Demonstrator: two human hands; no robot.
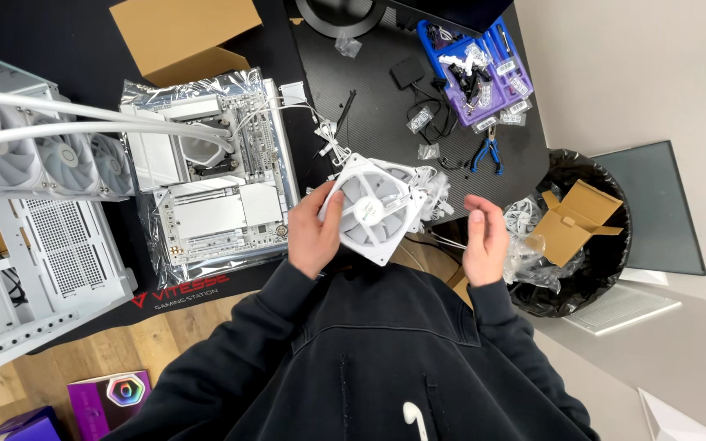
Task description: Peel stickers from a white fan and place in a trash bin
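Over desk, left hand (314, 233) gripping fan (376, 209)

Bright even indoor light, soft shadows, foil glare, wide-angle edge distortion

Fan (375, 210): white frame, pale grey-white blades, white hub; held in the left hand (314, 233). Cables (435, 196) beside it: white. Motherboard (222, 175): white with silver-grey plates, lying on a shiny silver foil bag (153, 90). Radiator fans (51, 159): pale grey-white, with white tubes (83, 122). Computer case (34, 269): white, finely perforated panel. Mat (418, 90) on the counter: black, faint woven texture; red and grey lettering at its near edge. Cardboard box (185, 37): plain brown. Parts tray (471, 69): blue and purple. Pliers (490, 153): blue handles. Bin bag (594, 171): black. Floor (157, 339): light brown wood grain. Sleeves (247, 343): black.
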